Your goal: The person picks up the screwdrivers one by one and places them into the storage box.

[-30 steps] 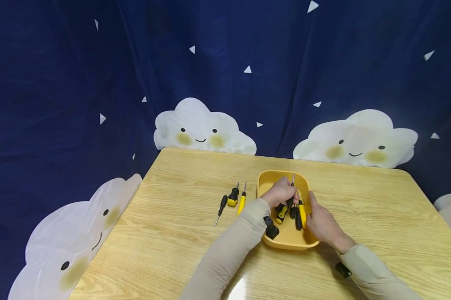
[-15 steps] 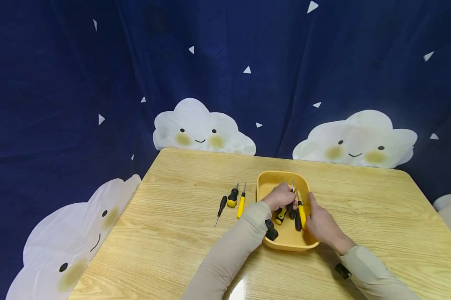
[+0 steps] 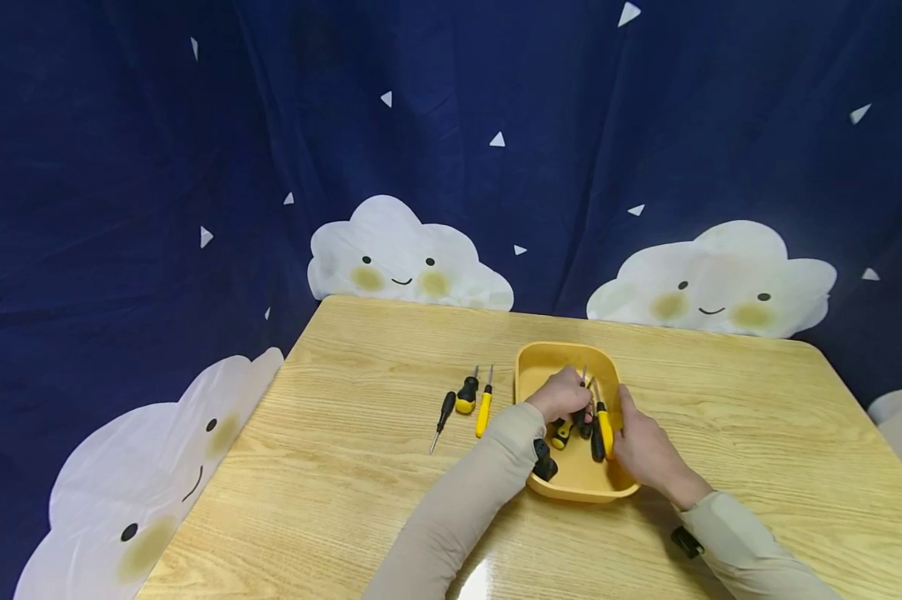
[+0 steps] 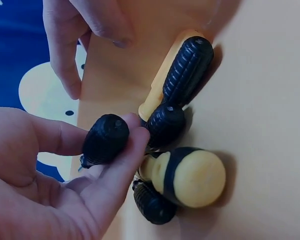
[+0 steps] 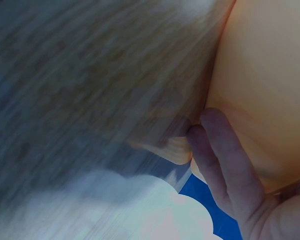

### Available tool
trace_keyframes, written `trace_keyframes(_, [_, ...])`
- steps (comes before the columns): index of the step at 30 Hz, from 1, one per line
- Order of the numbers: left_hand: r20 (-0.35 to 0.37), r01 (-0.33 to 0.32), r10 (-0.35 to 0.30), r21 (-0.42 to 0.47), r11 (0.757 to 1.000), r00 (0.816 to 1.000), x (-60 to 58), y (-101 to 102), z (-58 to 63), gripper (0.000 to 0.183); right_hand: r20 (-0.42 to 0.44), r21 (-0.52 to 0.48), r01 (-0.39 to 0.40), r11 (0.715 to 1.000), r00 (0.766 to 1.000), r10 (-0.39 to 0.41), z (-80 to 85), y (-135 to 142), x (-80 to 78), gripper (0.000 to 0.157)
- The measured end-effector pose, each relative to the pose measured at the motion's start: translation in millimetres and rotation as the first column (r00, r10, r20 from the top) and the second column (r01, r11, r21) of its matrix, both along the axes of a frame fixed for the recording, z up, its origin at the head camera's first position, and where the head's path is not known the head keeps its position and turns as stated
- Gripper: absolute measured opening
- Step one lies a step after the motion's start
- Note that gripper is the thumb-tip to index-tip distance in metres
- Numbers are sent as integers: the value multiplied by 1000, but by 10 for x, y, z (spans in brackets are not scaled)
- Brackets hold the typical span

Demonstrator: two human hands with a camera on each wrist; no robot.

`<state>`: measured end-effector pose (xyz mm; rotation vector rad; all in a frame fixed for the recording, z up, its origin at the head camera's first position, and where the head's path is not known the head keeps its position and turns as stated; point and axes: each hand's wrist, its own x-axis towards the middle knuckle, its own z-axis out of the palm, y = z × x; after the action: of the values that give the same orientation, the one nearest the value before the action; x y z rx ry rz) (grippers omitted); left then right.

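Note:
In the left wrist view my left hand (image 4: 55, 180) pinches a black-handled screwdriver (image 4: 106, 139) between thumb and fingers, its handle end facing the camera. This hand (image 3: 562, 395) is inside the yellow-orange plastic bin (image 3: 574, 492) in the head view. Close by in the bin lie a stubby yellow-and-black screwdriver (image 4: 197, 177), a yellow-handled screwdriver (image 3: 605, 433) and several black-handled ones, partly overlapping. My right hand (image 3: 649, 446) grips the bin's right wall, thumb at the rim and fingers (image 5: 230, 155) against the outside.
Left of the bin, on the wooden table (image 3: 331, 500), lie a thin black screwdriver (image 3: 446, 408), a stubby black-and-yellow screwdriver (image 3: 466, 395) and a yellow-handled screwdriver (image 3: 484, 410). A dark blue curtain (image 3: 436, 100) with clouds hangs behind.
My left hand has sunk slightly in the bin, and the held screwdriver's tip sits lower. My right hand has stayed on the bin wall.

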<state>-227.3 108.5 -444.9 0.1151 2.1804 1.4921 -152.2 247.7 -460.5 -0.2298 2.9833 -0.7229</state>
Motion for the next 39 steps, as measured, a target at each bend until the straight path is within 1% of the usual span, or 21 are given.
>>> trace_keyframes(5, [14,-7,8,-29,1000,1000,-3,-13,-5,2,-8,-1,3,1000,1000,-3,-5,2,0,69])
trace_keyframes(6, [17,-8,9,-37,999,1000,-2,-15,-4,2,-11,-3,4,1000,1000,-4,-5,1,2,69])
trace_keyframes(9, [20,-9,10,-61,998,1000,-7,-14,-4,4,-8,-8,4,1000,1000,-4,-3,-1,4,69])
trace_keyframes(13, [13,-1,2,-82,997,1000,-12,-14,1,15,-9,-7,4,1000,1000,-5,-5,0,1,69])
trace_keyframes(17, [6,-2,2,-98,995,1000,-3,-13,2,15,-19,-3,5,1000,1000,-5,-4,-2,-1,68])
trace_keyframes(21, [13,-15,16,-84,996,1000,13,-5,-5,13,-27,1,8,1000,1000,-8,-1,-8,5,68])
trace_keyframes(27, [25,-28,29,-57,998,999,22,1,-18,20,-24,-4,6,1000,1000,-6,-4,-11,6,68])
trace_keyframes(32, [10,-49,50,-74,996,999,13,5,-24,22,-16,-8,7,1000,1000,-7,-6,-3,-8,68])
trace_keyframes(39, [-4,-36,36,-83,996,999,15,-7,6,22,4,-12,7,1000,1000,-7,-8,-2,-7,69])
